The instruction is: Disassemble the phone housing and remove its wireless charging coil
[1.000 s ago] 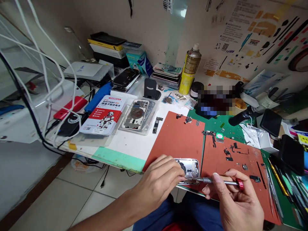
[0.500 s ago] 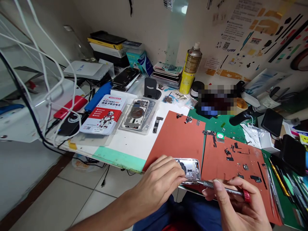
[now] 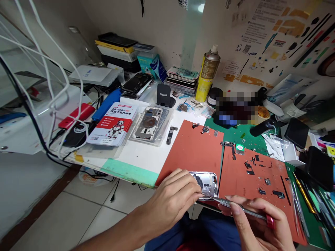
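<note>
An opened silver phone housing (image 3: 208,183) lies at the near edge of a red work mat (image 3: 192,150). My left hand (image 3: 172,200) is curled over its left end and holds it down. My right hand (image 3: 258,225) pinches a thin metal screwdriver (image 3: 237,205) with a red cap. The driver's tip touches the housing's lower edge, right beside my left fingertips. Small black and metal phone parts (image 3: 251,167) lie scattered over a second red mat (image 3: 261,177) to the right.
Another phone frame in a clear bag (image 3: 150,123) and a battery box (image 3: 115,123) lie on the white board at left. A spray can (image 3: 206,75) stands at the back. Tools and dark devices (image 3: 318,167) crowd the right edge. White cables (image 3: 52,90) hang at left.
My right hand has dropped lower and to the right, tilting the screwdriver so its red cap points down-right. The tip stays at the housing. My left hand has not moved.
</note>
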The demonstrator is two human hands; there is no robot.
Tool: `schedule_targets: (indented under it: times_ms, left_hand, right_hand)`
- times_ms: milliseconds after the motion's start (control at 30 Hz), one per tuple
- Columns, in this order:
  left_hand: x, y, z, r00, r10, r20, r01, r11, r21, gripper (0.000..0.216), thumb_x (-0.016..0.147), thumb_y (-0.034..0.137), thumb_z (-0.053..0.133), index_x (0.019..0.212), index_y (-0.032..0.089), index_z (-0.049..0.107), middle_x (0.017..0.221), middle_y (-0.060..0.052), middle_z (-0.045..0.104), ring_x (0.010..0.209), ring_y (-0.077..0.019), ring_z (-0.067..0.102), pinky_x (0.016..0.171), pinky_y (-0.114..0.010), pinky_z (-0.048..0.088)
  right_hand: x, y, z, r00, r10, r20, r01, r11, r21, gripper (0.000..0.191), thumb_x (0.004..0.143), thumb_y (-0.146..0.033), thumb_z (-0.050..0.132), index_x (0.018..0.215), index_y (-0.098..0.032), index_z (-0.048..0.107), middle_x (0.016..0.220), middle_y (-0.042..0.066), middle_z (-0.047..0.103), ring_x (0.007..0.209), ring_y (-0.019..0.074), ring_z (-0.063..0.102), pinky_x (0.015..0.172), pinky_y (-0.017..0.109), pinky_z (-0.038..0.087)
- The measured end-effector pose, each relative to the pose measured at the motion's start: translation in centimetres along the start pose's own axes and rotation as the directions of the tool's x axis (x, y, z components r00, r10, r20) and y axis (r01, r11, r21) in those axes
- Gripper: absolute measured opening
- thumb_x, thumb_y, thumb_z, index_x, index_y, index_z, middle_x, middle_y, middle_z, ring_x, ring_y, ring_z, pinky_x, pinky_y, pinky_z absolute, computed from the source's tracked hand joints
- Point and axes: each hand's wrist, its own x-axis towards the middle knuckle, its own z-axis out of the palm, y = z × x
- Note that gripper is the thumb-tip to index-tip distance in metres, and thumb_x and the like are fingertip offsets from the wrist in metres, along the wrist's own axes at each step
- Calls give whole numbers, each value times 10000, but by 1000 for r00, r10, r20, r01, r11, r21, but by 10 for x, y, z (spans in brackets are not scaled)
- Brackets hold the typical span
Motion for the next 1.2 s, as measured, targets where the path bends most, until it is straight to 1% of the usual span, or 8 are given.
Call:
schedule_targets:
  times_ms: [233, 367, 533, 633, 833, 1000, 1133, 1200]
  left_hand:
    - [-2, -1, 1, 1000, -13, 6, 13, 1000, 16, 26, 1029, 184, 645, 1048, 171, 633, 937, -28, 694, 853, -191, 602, 778, -354, 472]
    - [-3, -2, -6, 998, -32, 53, 29, 998, 62, 223, 1008, 329, 684, 1154, 172, 622, 1039, -66, 701, 943, -241, 624, 826, -399, 525]
    - [-2, -8, -8, 973, 38, 228, -107, 948, 299, 600, 895, 444, 799, 1354, 128, 577, 1347, -185, 643, 1245, -388, 585, 989, -555, 551]
    - [-4, -12, -4, 952, 45, 303, -168, 903, 396, 684, 853, 405, 850, 1395, 98, 569, 1364, -209, 641, 1243, -408, 601, 990, -569, 574]
    - [0, -15, -5, 948, 84, 306, -207, 894, 398, 532, 984, 368, 708, 1395, 55, 579, 1314, -216, 675, 1182, -396, 622, 953, -560, 600]
    - [21, -16, -23, 931, -19, 365, -38, 988, 149, 405, 1019, 270, 647, 1398, 145, 580, 1233, -127, 689, 1093, -284, 630, 947, -471, 600]
    - [33, -15, -28, 911, -71, 407, 45, 996, 72, 483, 977, 208, 672, 1446, 220, 558, 1193, -90, 673, 1081, -263, 617, 955, -442, 583]
    - [35, -13, -27, 901, -82, 426, 51, 995, 85, 518, 958, 178, 666, 1461, 230, 553, 1164, -85, 662, 1072, -267, 608, 953, -446, 572]
  right_hand:
    - [6, 4, -2, 997, 58, 54, -61, 997, 48, 328, 765, -311, 896, 962, -250, 641, 748, 31, 806, 518, 241, 760, 545, 262, 667]
    - [6, 3, -1, 994, 109, 12, -109, 991, 76, 341, 750, -337, 911, 933, -245, 637, 715, 31, 796, 504, 247, 754, 508, 242, 647]
    - [9, -2, 4, 959, 174, -222, -178, 984, 1, 429, 667, -437, 961, 914, -227, 680, 651, -3, 768, 478, 196, 740, 483, 148, 595]
    - [14, 0, 4, 922, 170, -349, -201, 978, -53, 506, 600, -497, 987, 885, -208, 686, 620, -13, 751, 455, 162, 722, 491, 117, 583]
    - [17, 11, -3, 910, 335, -245, -309, 941, 140, 563, 606, -468, 994, 956, -201, 643, 740, 27, 799, 594, 183, 783, 625, 173, 647]
    - [10, 3, 3, 904, 169, -392, -193, 981, -20, 449, 691, -407, 960, 961, -192, 672, 764, 5, 797, 631, 139, 786, 620, 100, 613]
    - [3, 3, 12, 926, -23, -376, 3, 999, -54, 377, 760, -298, 921, 995, -190, 647, 796, -11, 796, 692, 143, 798, 746, 171, 652]
    - [-1, 10, 14, 928, -147, -342, 100, 984, -149, 346, 793, -270, 901, 1001, -183, 638, 812, -5, 799, 697, 140, 796, 721, 181, 646]
